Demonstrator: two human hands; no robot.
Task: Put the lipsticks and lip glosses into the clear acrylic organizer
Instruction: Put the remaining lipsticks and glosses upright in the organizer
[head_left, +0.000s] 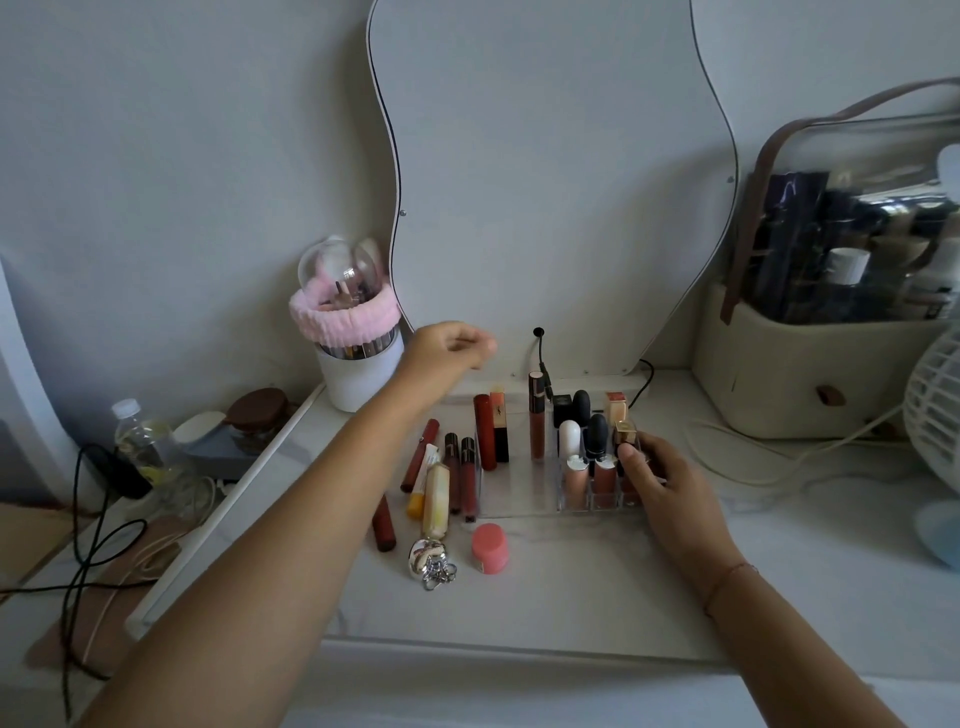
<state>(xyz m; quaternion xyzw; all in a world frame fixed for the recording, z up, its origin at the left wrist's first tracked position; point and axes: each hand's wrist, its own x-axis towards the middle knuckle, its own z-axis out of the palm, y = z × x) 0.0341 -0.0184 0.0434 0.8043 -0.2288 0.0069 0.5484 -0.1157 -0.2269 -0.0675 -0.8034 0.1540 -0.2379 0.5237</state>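
Right hand (662, 486) sits at the organizer's (519, 488) right end, pinching the gold lipstick (625, 431). Your left hand (449, 351) is curled up by the mirror (545, 182), too blurry to call. Loose lip glosses (467, 478) lie left of the organizer, pointing away from you, nearer your left.

Wavy mirror (545, 182) against grey wall (182, 130)

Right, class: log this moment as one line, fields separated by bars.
right hand: holds gold-capped lipstick at organizer right end | left hand: raised, blurred | loose tubes: left of organizer
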